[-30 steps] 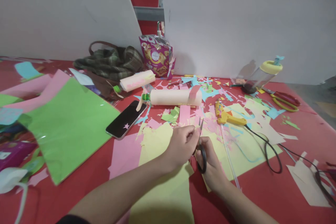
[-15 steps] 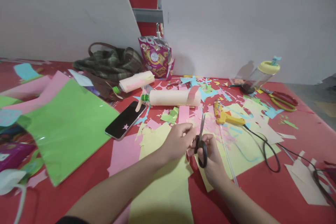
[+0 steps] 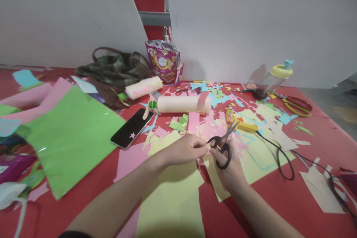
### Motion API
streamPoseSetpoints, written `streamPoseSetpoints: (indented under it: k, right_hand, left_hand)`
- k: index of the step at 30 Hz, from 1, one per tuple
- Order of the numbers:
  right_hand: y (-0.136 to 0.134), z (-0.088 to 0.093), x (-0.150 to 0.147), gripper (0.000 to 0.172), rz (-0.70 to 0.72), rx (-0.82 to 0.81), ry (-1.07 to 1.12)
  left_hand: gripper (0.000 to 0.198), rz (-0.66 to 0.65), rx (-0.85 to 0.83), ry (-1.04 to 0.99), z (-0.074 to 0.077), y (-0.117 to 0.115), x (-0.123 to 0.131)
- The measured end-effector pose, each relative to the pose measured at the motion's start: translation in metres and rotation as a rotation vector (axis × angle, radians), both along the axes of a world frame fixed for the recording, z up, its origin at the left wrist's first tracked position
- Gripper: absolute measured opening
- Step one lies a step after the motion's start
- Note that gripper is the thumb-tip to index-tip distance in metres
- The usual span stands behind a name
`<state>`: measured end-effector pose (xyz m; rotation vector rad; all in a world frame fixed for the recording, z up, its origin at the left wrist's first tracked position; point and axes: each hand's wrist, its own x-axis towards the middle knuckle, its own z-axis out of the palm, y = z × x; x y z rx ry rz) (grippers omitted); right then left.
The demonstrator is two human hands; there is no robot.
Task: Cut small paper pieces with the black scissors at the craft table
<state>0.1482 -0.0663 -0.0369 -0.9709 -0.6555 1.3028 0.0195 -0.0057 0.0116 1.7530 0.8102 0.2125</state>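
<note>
Black-handled scissors (image 3: pixel 228 155) rest in my right hand (image 3: pixel 232 169), whose fingers curl around the handles. Their blades point up and to the right, slightly apart, over the yellow glue gun (image 3: pixel 245 126). My left hand (image 3: pixel 192 148) is closed in a pinch just left of the scissors' handles, and whatever lies between its fingertips is too small or hidden to name. Beneath both hands are sheets of pale yellow paper (image 3: pixel 173 200) and a pink sheet (image 3: pixel 129 161). A cream paper-wrapped roll (image 3: pixel 178 105) with a green end lies beyond them.
Left of my hands lie a phone (image 3: pixel 125 134) with a pink star on it and a large green sheet (image 3: pixel 72 134). A snack bag (image 3: pixel 164 61) and plaid cloth bag (image 3: pixel 119 68) stand behind. Pliers (image 3: pixel 298 104), a clear yellow-topped container (image 3: pixel 275 78) and a black cord (image 3: pixel 279 158) are right.
The scissors have turned from nearly upright to leaning right, and their blades show apart now. My left hand has levelled out beside the handles. The whole view has shifted slightly.
</note>
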Motion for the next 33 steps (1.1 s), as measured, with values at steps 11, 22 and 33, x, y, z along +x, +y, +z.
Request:
streamPoseSetpoints:
  k: [11,22,33]
  right_hand:
    - [-0.003,0.004,-0.002,0.029,0.108,-0.006,-0.071]
    - [-0.004,0.001,-0.003,0.028,0.101,-0.039,-0.111]
    - [-0.003,0.000,-0.002,0.027,0.055,-0.005,-0.098]
  left_hand:
    - [0.021,-0.120,0.038,0.020,0.000,0.004,-0.007]
    - [0.021,-0.024,0.220,0.093,-0.002,0.011,-0.015]
    - [0.027,-0.087,0.234,0.115,-0.001,0.007,-0.012]
